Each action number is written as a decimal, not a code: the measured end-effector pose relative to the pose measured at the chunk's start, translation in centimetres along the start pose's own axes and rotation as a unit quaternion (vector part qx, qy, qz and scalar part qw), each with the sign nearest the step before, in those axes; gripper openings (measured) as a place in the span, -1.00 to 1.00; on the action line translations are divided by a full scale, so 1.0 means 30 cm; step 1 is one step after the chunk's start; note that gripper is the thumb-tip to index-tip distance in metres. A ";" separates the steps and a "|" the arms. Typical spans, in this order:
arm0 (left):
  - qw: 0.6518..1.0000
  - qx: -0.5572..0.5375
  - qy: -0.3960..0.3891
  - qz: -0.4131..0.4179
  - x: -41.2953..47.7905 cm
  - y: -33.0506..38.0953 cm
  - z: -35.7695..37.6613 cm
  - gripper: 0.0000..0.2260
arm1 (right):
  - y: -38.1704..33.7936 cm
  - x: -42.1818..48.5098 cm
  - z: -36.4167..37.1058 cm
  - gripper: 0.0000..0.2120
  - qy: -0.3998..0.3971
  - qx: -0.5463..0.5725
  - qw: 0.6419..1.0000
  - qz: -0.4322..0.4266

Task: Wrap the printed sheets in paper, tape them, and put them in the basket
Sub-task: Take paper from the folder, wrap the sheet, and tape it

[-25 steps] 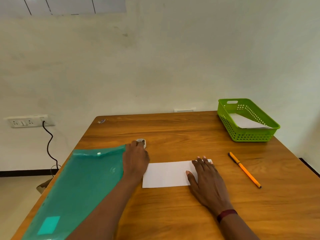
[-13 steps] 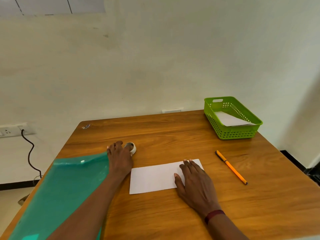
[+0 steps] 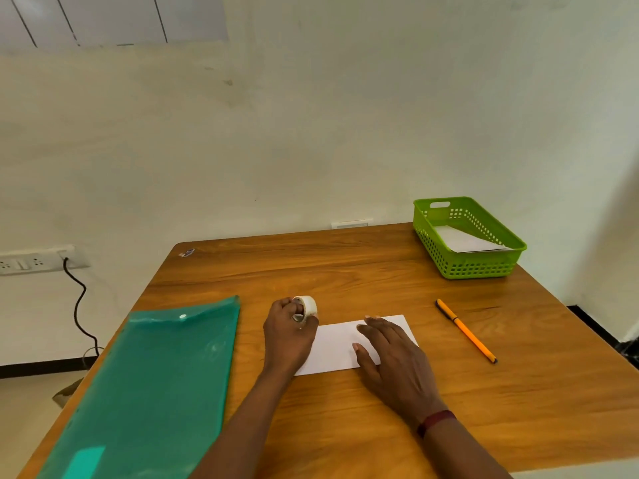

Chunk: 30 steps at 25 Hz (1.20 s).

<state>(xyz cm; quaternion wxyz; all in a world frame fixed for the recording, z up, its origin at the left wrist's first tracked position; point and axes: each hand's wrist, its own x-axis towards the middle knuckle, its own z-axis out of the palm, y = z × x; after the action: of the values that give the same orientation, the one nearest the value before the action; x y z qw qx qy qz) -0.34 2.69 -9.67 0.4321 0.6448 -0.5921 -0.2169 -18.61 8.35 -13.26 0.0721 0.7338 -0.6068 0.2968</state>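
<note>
A white folded paper packet lies flat near the middle of the wooden table. My right hand rests palm down on its right half, fingers spread. Just left of the packet, my left hand has lifted a small roll of clear tape off the table, with a finger through its core. At the far right corner stands a green plastic basket holding a white wrapped packet.
A teal plastic folder covers the table's left side, over its edge. An orange pen lies right of the packet. A scrap sits at the far left corner. A wall socket with a black cable is at left.
My left hand has taken hold of the tape roll and raised it off the table, toward the packet. My right hand stays pressed on the packet. The camera view shifted.
</note>
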 end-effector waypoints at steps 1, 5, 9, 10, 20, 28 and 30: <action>1.000 -0.025 -0.001 -0.008 -0.023 0.002 -0.001 -0.70 | -0.012 0.001 -0.001 -0.61 0.007 0.025 1.000 0.005; 0.988 -0.148 -0.054 -0.007 -0.081 -0.016 0.004 -0.79 | -0.098 0.021 0.024 -0.71 0.008 0.253 0.963 0.097; 0.966 -0.229 -0.113 -0.028 -0.106 -0.066 0.019 -0.81 | -0.139 0.048 0.044 -0.77 0.033 0.396 0.905 0.156; 0.964 -0.237 -0.118 -0.027 -0.112 -0.075 0.021 -0.80 | -0.135 0.047 0.047 -0.76 0.036 0.404 0.901 0.154; 0.966 -0.221 -0.131 0.034 -0.132 -0.088 0.019 -0.89 | -0.107 0.039 0.061 -0.72 0.030 0.446 0.880 0.159; 0.973 -0.197 -0.112 0.046 -0.130 -0.092 0.028 -0.89 | -0.106 0.033 0.056 -0.87 0.041 0.448 0.877 0.168; 0.975 -0.191 -0.106 0.047 -0.129 -0.098 0.030 -0.87 | -0.107 0.035 0.052 -0.88 0.025 0.457 0.873 0.171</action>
<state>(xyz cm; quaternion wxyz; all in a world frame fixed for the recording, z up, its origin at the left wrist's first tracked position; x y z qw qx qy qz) -0.15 5.87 -13.45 0.4917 0.4952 -0.6119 -0.3722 -14.97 7.55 -13.17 -0.3076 0.5617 -0.5180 0.5670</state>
